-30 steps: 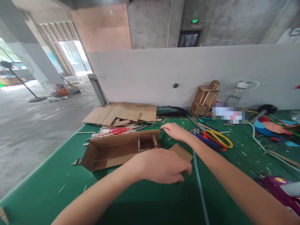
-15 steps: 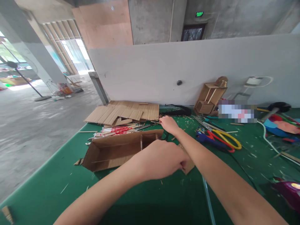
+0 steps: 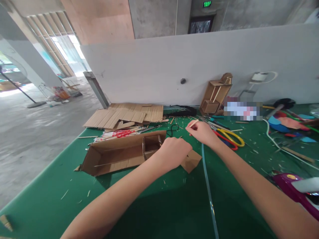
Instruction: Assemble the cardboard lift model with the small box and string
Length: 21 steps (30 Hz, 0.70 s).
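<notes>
My right hand [image 3: 203, 132] is closed, pinching a short, pale wooden stick [image 3: 194, 123] above the green table. To its left, my left hand [image 3: 175, 151] forms a fist with the knuckles upward. Its fingertips are hidden, so I cannot make out what they hold. A flat piece of cardboard [image 3: 191, 161] shows just beyond that fist, partly covered by it. Left of the fist lies a long open cardboard box [image 3: 117, 169], with a divider near its right end. The left wrist and hand cover its right front corner.
Cardboard sheets [image 3: 122, 111] and red-and-white sticks [image 3: 119, 133] lie behind the box. Yellow-handled scissors [image 3: 236, 137] are right of my right hand. A cardboard model [image 3: 216, 94] leans against the white partition [image 3: 149, 73]. A purple device [image 3: 286, 186] stands at the right; wood scraps are scattered about.
My right hand has come back from the cardboard sheets, moving right, and a short wooden stick now shows in its fingers. My left hand has lifted slightly, uncovering more of the cardboard piece.
</notes>
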Motion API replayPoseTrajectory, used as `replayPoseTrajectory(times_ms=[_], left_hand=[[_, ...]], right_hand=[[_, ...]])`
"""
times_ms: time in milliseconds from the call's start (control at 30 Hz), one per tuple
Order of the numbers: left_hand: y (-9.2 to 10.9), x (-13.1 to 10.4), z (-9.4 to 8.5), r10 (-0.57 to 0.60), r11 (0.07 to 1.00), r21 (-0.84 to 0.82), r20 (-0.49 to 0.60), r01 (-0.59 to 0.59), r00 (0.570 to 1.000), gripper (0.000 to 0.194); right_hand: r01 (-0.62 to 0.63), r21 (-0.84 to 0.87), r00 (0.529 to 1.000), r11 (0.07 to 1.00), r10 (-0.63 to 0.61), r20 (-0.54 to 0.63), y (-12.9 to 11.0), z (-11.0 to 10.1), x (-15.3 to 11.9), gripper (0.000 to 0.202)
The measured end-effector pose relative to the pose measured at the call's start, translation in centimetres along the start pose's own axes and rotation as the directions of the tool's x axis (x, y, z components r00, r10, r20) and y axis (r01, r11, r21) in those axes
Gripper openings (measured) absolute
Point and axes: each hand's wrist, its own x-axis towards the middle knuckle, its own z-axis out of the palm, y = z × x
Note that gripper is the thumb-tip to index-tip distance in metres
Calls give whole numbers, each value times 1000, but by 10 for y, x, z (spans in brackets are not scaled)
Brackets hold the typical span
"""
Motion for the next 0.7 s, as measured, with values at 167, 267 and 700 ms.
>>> replayPoseTrajectory(times_ms=[167, 267, 700], left_hand=[[14, 8, 14, -137, 986, -77, 113, 147, 984, 22], [12, 8, 33, -220, 969, -89, 100, 229, 970, 26], [6, 8, 66, -201, 955, -224, -2, 195, 980, 21]], right_hand=[[-203, 521, 978, 829, 198, 66, 21, 4, -46, 14], [-225, 609, 974, 761, 187, 126, 20, 12, -60, 14], [-65, 514, 990, 855, -7, 137, 17, 24, -79, 18]])
